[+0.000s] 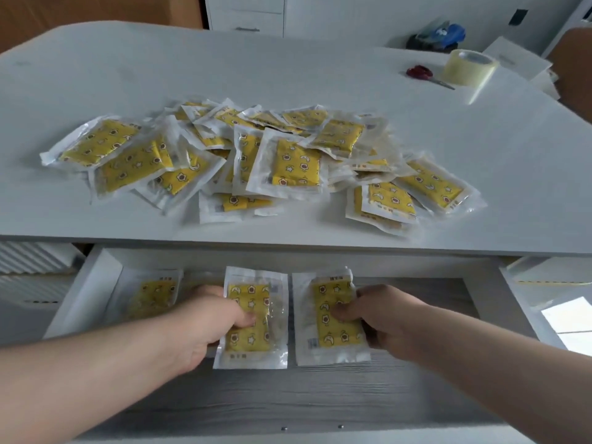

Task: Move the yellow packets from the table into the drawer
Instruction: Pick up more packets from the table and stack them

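A loose pile of several yellow packets (256, 155) in clear wrappers lies across the white table (480, 139). Below the table edge the drawer (288, 395) stands pulled out, its grey floor showing. My left hand (211, 322) grips one yellow packet (253, 334) by its left edge, thumb on top, inside the drawer. My right hand (381, 315) grips a second yellow packet (326, 318) by its right edge beside the first. A third packet (153, 296) lies at the drawer's back left, partly blurred.
A roll of clear tape (469, 67) and red-handled scissors (423, 73) sit at the table's far right, with a blue and black object (439, 35) behind them. A white cabinet (246, 14) stands beyond the table. White drawer walls (83, 293) flank my arms.
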`<state>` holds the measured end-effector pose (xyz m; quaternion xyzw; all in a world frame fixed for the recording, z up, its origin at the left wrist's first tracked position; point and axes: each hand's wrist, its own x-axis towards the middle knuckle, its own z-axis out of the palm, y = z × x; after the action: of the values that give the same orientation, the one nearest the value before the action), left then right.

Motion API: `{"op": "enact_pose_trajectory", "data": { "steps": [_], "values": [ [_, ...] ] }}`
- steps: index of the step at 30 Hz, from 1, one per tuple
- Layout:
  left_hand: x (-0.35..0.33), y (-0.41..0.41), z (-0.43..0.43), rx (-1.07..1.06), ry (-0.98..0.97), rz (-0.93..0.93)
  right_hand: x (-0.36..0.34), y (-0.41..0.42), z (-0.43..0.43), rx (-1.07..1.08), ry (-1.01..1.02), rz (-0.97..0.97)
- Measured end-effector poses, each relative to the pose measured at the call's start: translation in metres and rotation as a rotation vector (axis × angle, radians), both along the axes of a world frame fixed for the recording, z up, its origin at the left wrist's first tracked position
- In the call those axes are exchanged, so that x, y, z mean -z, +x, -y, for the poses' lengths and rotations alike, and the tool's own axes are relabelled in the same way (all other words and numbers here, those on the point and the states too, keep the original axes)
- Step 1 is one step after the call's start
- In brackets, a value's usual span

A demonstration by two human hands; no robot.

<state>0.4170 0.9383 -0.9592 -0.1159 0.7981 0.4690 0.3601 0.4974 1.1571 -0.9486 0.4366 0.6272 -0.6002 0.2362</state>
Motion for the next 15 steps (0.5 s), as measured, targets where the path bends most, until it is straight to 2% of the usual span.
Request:
{"op": "enact_pose_trajectory", "data": {
  "steps": [7,12,15],
  "values": [
    [0.019,-0.004,-0.019,0.007,-0.069,-0.067,0.019,-0.008,-0.001,-0.008,0.032,-0.032],
    [0.015,-0.009,-0.021,0.109,-0.125,-0.182,0.024,-0.006,-0.004,-0.039,0.081,-0.055],
    [0.015,-0.012,-0.019,0.209,-0.189,-0.233,0.026,-0.005,-0.005,-0.097,0.194,-0.066]
  ]
}}
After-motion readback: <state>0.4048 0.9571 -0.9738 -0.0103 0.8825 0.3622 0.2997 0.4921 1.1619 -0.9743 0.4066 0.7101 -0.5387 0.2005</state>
